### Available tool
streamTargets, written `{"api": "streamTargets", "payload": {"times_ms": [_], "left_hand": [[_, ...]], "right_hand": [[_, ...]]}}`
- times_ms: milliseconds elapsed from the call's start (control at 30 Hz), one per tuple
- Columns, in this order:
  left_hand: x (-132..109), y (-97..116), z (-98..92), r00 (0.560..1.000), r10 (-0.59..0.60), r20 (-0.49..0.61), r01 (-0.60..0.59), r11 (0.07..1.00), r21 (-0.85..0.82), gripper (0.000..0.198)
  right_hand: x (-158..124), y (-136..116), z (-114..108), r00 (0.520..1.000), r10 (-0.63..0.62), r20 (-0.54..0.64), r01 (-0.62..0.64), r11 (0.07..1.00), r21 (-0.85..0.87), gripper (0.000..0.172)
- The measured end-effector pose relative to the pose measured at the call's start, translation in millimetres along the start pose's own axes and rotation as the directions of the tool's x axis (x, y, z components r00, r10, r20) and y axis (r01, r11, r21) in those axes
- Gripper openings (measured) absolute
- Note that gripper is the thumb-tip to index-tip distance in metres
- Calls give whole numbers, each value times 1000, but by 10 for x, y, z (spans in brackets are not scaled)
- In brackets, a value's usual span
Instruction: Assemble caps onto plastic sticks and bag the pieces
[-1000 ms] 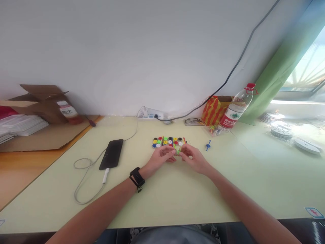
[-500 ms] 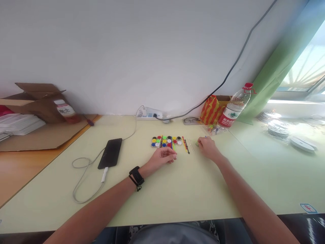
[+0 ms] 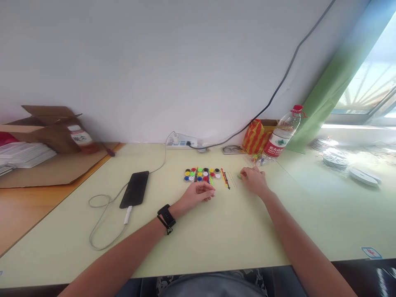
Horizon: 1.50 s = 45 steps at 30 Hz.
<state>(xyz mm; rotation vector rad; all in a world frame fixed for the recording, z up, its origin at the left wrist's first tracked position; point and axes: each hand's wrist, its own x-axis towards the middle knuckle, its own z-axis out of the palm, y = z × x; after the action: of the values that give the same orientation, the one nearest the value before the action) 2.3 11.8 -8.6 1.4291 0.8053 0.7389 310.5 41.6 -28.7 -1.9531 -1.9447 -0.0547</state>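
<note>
Several small coloured discs (image 3: 202, 174) lie in rows on the pale green desk (image 3: 216, 231), with thin coloured sticks (image 3: 226, 179) beside them on the right. My left hand (image 3: 198, 193) rests just in front of the discs with its fingers curled; what it holds, if anything, is hidden. My right hand (image 3: 254, 180) lies further right, fingers bent over a small green piece (image 3: 239, 176) on the desk. A black watch sits on my left wrist.
A black phone (image 3: 135, 188) on a white cable (image 3: 102, 222) lies left of the discs. A power strip (image 3: 182, 142), glasses (image 3: 231, 149), a striped orange bag (image 3: 255, 138) and a water bottle (image 3: 280, 138) line the wall. Cardboard boxes (image 3: 46, 128) stand far left.
My right hand left the discs and moved right across the desk, settling on the small green piece. My left hand stayed in front of the discs.
</note>
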Motion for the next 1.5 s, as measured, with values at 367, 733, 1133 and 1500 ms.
{"api": "streamTargets", "payload": {"times_ms": [367,733,1133,1500], "left_hand": [[2,2,6,1000,3,16,-3,1000,16,32],[-7,-5,3,999,1,36,-2,1000,20,31],[-4,12,15,999,-5,39,4,1000,27,33],[-23,51,29,999,-13,36,12,999,31,33]], "right_hand": [[-44,-184,-21,985,-162,-63,165,985,51,18],[-124,-278,58,977,-213,30,201,954,224,38],[-136,-433,-106,970,-161,-181,233,826,514,9],[-161,-518,-224,998,-57,18,17,558,830,11]]}}
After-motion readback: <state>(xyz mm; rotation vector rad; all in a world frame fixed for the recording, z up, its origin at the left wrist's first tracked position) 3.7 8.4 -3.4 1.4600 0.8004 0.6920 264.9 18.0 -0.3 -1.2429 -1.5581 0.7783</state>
